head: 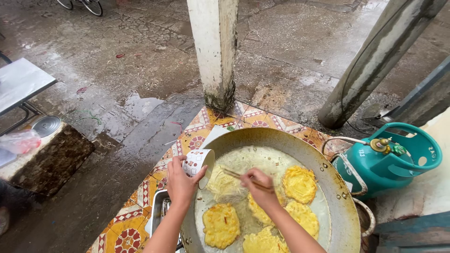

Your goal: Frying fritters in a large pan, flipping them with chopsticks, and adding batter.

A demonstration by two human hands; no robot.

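Observation:
My left hand (pixel 179 182) grips a white paper cup (pixel 199 163) with red marks, tipped over the edge of a big metal pan (pixel 338 206). Pale shredded batter (pixel 224 183) spills from the cup into the oil. Above the pan's middle, my right hand (pixel 259 187) holds a pair of wooden chopsticks (pixel 234 174) whose tips point at the fresh batter. Several yellow fritters (pixel 299 183) float in the oil, one near my left forearm (pixel 221 225).
A teal gas cylinder (pixel 391 161) with a hose stands right of the pan. A white post (pixel 214 51) and a slanted grey pole (pixel 375 61) rise behind it. Patterned orange tiles (pixel 124 229) lie under the pan, wet concrete beyond. A metal tray (pixel 159 211) sits at the pan's left.

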